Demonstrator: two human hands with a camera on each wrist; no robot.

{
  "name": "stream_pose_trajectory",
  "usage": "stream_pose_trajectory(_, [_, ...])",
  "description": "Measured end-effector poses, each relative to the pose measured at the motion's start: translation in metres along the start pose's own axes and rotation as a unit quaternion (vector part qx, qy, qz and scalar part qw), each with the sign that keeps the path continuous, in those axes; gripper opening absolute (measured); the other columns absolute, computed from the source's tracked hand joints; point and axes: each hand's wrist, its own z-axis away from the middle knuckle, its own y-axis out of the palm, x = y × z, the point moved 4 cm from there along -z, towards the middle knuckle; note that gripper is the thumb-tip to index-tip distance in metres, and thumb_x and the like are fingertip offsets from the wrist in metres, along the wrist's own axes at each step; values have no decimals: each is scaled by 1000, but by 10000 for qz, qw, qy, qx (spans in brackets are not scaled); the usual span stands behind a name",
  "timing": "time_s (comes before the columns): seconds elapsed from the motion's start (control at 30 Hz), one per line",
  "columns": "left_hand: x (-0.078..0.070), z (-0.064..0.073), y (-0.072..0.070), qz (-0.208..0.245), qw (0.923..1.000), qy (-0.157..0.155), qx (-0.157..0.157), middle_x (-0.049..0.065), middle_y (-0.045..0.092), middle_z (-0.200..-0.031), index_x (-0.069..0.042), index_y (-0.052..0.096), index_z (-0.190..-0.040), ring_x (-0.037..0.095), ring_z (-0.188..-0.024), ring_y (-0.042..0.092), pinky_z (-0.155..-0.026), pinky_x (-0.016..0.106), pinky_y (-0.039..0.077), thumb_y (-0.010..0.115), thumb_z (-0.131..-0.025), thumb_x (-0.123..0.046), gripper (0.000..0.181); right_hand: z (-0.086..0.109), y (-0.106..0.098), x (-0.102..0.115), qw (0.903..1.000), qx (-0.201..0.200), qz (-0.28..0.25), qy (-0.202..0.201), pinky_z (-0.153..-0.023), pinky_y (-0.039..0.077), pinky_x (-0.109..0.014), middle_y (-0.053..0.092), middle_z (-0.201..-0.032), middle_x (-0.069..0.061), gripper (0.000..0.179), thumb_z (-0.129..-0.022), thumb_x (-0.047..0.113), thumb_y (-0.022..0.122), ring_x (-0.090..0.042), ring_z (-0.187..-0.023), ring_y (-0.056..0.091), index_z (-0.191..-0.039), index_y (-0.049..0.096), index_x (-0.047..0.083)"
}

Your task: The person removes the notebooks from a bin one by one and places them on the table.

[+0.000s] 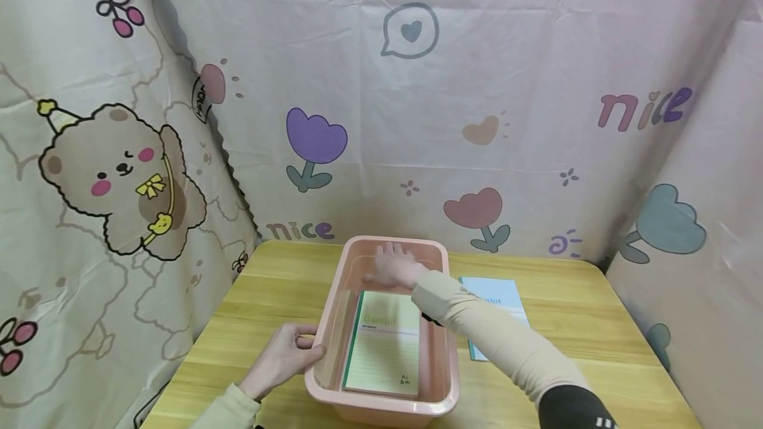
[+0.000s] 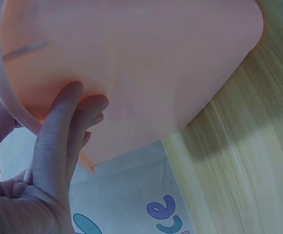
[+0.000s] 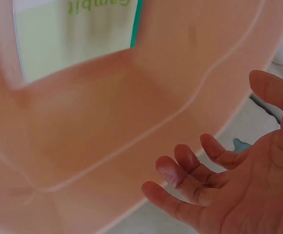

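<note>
A pink plastic basin (image 1: 381, 405) stands on the table, its long side running away from me. My left hand (image 1: 283, 357) grips its left rim. In the left wrist view, that hand's fingers (image 2: 58, 131) lie along the outer wall, with the thumb over the rim. Inside the basin lies a pale green "Gambit" notebook (image 1: 384, 353) with a green spine, cover up. Over the far end of the basin, my right hand (image 1: 396, 266) hovers with fingers spread and nothing held. The right wrist view has its loosely bent fingers (image 3: 180, 204) near the far rim, beyond the notebook.
To the right of the basin, a light blue notebook (image 1: 490, 287) lies on the wooden table (image 1: 578, 310), partly covered by the right forearm. Printed cloth (image 1: 369, 118) hangs behind the table and on both sides.
</note>
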Motion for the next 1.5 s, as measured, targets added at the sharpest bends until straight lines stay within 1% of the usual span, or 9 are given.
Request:
stream_pose_trajectory(0.27, [1, 0, -1, 5, 10000, 10, 7, 35, 71, -102, 28, 46, -129, 41, -88, 75, -70, 36, 66, 59, -88, -3, 54, -14, 29, 10, 9994, 135, -42, 318, -106, 50, -51, 51, -143, -18, 77, -93, 57, 61, -32, -133, 47, -142, 47, 0])
stream_pose_trajectory(0.43, [2, 1, 0, 54, 10000, 24, 3, 36, 71, -102, 28, 46, -129, 41, -89, 75, -71, 35, 65, 59, -87, -2, 54, -22, 47, 11, 9986, 124, -207, 478, -107, 48, -54, 47, -149, -19, 81, -92, 57, 62, -33, -139, 44, -146, 44, 0])
stream_pose_trajectory(0.7, [3, 0, 0, 65, 10000, 44, -5, 35, 72, -101, 27, 47, -129, 41, -89, 75, -71, 35, 66, 59, -87, -2, 52, -20, 76, 13, 9979, 241, -382, 466, -106, 50, -50, 49, -143, -17, 82, -88, 57, 67, -32, -132, 48, -144, 45, 1])
stream_pose_trajectory(1.0, [4, 0, 2, 117, 9999, 39, 9, 33, 73, -100, 26, 49, -129, 38, -87, 76, -71, 34, 66, 58, -87, -2, 51, -28, 118, -2, 9925, 510, -856, 710, -126, 32, -49, 29, -165, -17, 102, -79, 57, 78, -32, -154, 28, -155, 35, 5])
stream_pose_trajectory(1.13, [4, 0, 2, 98, 9999, 29, -12, 33, 73, -100, 25, 50, -129, 38, -87, 76, -70, 34, 65, 58, -87, -3, 51, -41, 139, -9, 9966, 164, -461, 658, -121, 39, -49, 37, -160, -14, 101, -75, 63, 79, -30, -148, 36, -150, 42, 7])
stream_pose_trajectory(1.23, [4, 1, 2, 107, 9999, 1, -12, 33, 73, -101, 25, 49, -129, 38, -88, 76, -71, 34, 65, 59, -87, -3, 52, -47, 147, -11, 9983, -210, -105, 539, -109, 48, -50, 50, -140, -14, 95, -71, 67, 79, -30, -131, 47, -136, 50, 5])
stream_pose_trajectory(1.33, [4, 1, 2, 125, 9999, -5, -3, 34, 72, -101, 26, 49, -129, 39, -89, 75, -71, 34, 65, 59, -87, -3, 52, -49, 150, -11, 9980, -423, 59, 464, -103, 50, -49, 52, -126, -13, 90, -68, 70, 79, -29, -119, 49, -125, 52, 6])
stream_pose_trajectory(1.4, [4, 1, 1, 131, 9999, -9, -3, 34, 72, -101, 26, 49, -129, 38, -89, 75, -71, 34, 65, 58, -87, -3, 52, -48, 151, -12, 9982, -374, 43, 456, -108, 48, -49, 51, -130, -13, 92, -70, 71, 77, -29, -124, 48, -129, 51, 5])
stream_pose_trajectory(1.5, [3, 1, 1, 121, 9999, -8, -8, 33, 73, -100, 25, 49, -129, 37, -88, 76, -71, 34, 65, 58, -87, -3, 52, -44, 150, -12, 9986, -84, 12, 521, -119, 40, -49, 44, -151, -13, 97, -76, 71, 72, -30, -142, 42, -143, 46, 6])
